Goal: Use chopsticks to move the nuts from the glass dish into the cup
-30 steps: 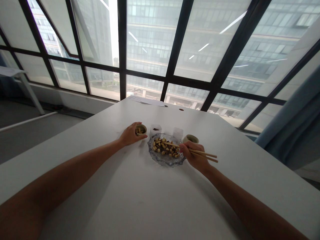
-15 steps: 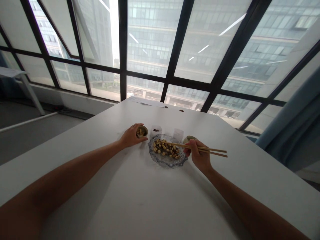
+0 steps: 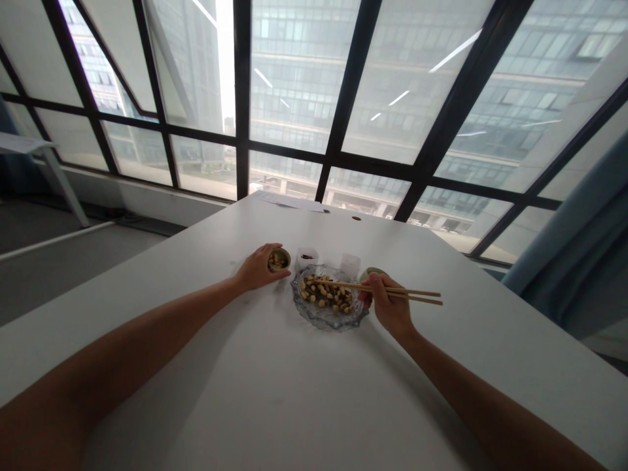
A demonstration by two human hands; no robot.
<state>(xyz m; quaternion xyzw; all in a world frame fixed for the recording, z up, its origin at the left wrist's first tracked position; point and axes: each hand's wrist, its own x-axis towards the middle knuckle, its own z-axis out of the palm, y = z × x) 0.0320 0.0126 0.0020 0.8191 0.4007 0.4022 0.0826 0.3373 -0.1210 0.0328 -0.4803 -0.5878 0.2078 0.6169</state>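
Note:
My left hand (image 3: 259, 267) is wrapped round a small greenish cup (image 3: 286, 252), tilted so its mouth faces me, with pale nut-like pieces inside. In my right hand (image 3: 390, 302) is a pair of chopsticks (image 3: 417, 294), their tips reaching over a clear glass dish (image 3: 326, 320). Pale nuts (image 3: 338, 297) and smaller dark pieces lie mixed in that dish, under the tips. Whether the tips grip a piece is too small to tell. Behind my right fingers a second greenish cup (image 3: 371, 271) is partly hidden.
Behind the dish stand a white container (image 3: 307, 259) with dark pieces in it and another white container (image 3: 350, 263). Paper (image 3: 287, 201) lies at the far edge of the white table (image 3: 275, 392). Windows rise beyond, and a blue curtain (image 3: 569, 261) hangs at the right.
The chopsticks and my right hand have shifted slightly left, bringing the tips further over the left part of the dish. My left hand stays on the cup.

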